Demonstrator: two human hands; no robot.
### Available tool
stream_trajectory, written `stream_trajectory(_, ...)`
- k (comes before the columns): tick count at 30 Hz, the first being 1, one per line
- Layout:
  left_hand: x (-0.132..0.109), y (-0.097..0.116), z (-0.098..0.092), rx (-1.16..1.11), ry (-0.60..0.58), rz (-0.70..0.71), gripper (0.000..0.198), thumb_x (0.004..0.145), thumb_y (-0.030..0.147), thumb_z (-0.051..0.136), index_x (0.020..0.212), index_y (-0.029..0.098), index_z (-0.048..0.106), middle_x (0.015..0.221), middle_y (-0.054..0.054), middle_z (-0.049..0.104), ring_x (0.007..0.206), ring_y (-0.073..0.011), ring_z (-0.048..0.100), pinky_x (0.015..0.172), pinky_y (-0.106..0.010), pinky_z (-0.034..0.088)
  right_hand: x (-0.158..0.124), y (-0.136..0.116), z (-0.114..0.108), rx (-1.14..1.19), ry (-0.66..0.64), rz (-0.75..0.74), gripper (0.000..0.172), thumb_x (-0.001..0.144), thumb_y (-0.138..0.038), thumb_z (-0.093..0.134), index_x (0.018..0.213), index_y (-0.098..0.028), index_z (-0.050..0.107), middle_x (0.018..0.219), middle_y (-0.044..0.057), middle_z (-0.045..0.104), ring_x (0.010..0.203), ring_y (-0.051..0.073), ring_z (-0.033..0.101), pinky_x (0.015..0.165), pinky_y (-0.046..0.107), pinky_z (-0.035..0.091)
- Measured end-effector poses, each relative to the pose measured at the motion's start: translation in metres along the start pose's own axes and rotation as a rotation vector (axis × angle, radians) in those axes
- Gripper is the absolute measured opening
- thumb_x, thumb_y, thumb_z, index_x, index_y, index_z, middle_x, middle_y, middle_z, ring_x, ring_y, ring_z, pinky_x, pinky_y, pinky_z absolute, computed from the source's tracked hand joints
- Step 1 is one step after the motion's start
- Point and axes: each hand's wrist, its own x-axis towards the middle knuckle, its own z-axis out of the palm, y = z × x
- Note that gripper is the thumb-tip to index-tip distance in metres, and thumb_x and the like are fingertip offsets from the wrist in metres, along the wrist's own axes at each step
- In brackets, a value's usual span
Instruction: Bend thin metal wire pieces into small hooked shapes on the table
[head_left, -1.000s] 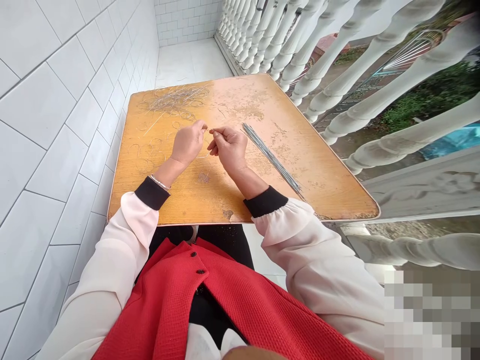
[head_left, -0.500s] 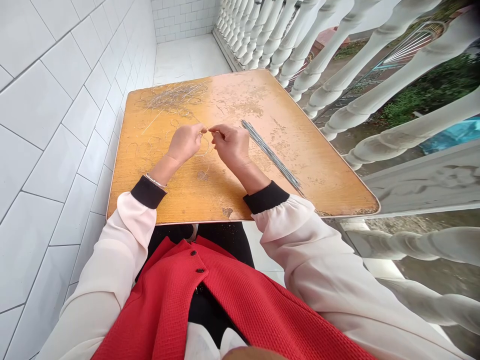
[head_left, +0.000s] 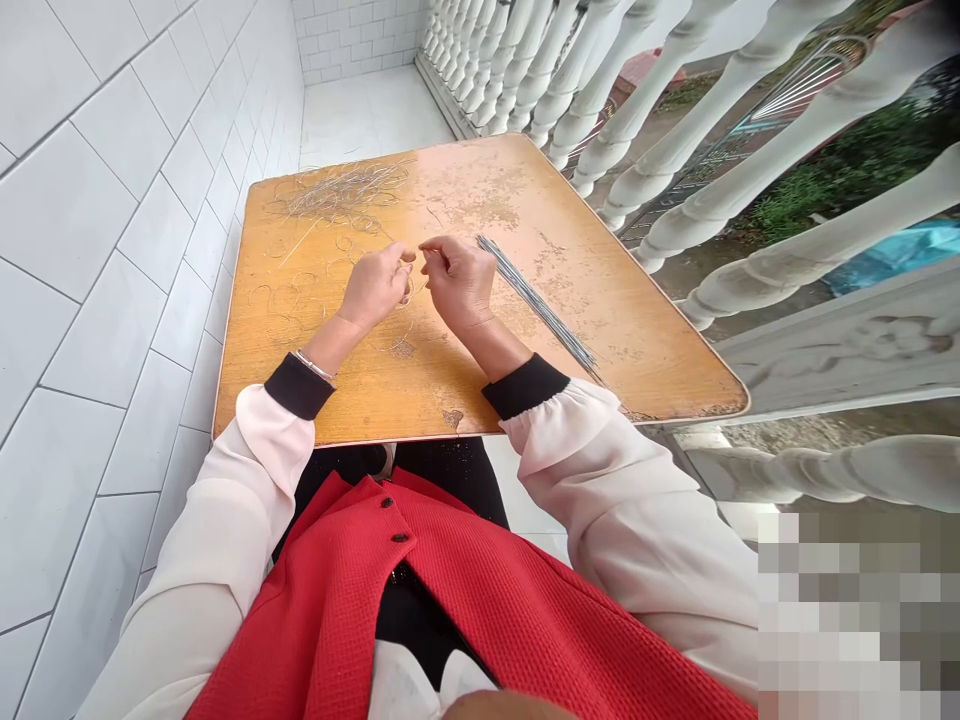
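Your left hand (head_left: 375,288) was closed in a pinch, its fingertips (head_left: 407,257) curled onto a thin wire ring (head_left: 407,292) just above the bench (head_left: 637,340). Your right hand (head_left: 457,282) was also closed, thumb and fingers pinched together just beside the left, at what looked like the same wire. The wire was too fine to show exactly where each hand gripped it. The hands were close together but not clearly touching, and both hovered over the middle of the bench.

To the left and further along the bench lay a loose tangle of wire (head_left: 345,192), with more wire rings (head_left: 281,295) scattered between it and your left hand. A small clump of wire (head_left: 403,348) sat just below your hands. To the right of your right hand, a bundle of straight rods (head_left: 536,305) lay slantwise across the worn orange top, its near end reaching the bench's edge.

A bangle (head_left: 313,365) circled your left wrist, and black cuffs (head_left: 298,387) finished your pale sleeves (head_left: 255,480) under a red vest (head_left: 397,590). White tiles (head_left: 97,250) ran along the left, and white balusters (head_left: 712,120) lined the right.
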Motion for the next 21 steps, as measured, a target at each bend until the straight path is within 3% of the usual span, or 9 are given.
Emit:
stream_trajectory(4,0.000,0.004,-0.001,-0.117,-0.029,-0.144,0.015,0.103,0.022,0.049,0.104,0.018,0.064,0.076,-0.002,0.076,0.064,-0.0098,0.072,0.067,-0.021,0.058,0.000,-0.003,-0.003,0.017,-0.003,0.008,0.016,0.097,-0.029,0.060,0.092,-0.024,0.074,0.085,0.003,0.077,0.088,0.021,0.075,0.074,0.029,0.055)
stream_trajectory(9,0.003,0.002,-0.004,-0.240,-0.026,-0.206,0.014,0.098,0.011,0.053,0.096,0.016,0.066,0.084,-0.004,0.078,0.073,-0.0097,0.074,0.071,-0.021,0.058,0.000,-0.005,-0.006,0.057,-0.040,0.030,0.017,0.098,-0.031,0.060,0.091,-0.024,0.074,0.088,0.004,0.077,0.099,0.024,0.075,0.076,0.030,0.056)
stream_trajectory(15,0.001,0.002,-0.001,-0.327,0.020,-0.190,0.012,0.093,0.008,0.061,0.086,0.015,0.066,0.078,-0.002,0.074,0.068,-0.0066,0.067,0.064,-0.017,0.051,0.003,0.001,-0.005,-0.042,-0.020,-0.027,0.021,0.100,-0.032,0.058,0.096,-0.023,0.076,0.086,0.004,0.077,0.093,0.023,0.075,0.082,0.033,0.056)
stream_trajectory(21,0.005,0.000,-0.006,-0.431,0.086,-0.210,0.014,0.093,0.007,0.063,0.081,0.015,0.062,0.069,0.002,0.066,0.062,-0.0029,0.061,0.057,-0.013,0.042,0.006,0.008,0.002,0.137,-0.063,0.022,0.027,0.099,-0.046,0.062,0.110,-0.024,0.073,0.083,0.003,0.075,0.076,0.019,0.073,0.070,0.031,0.056)
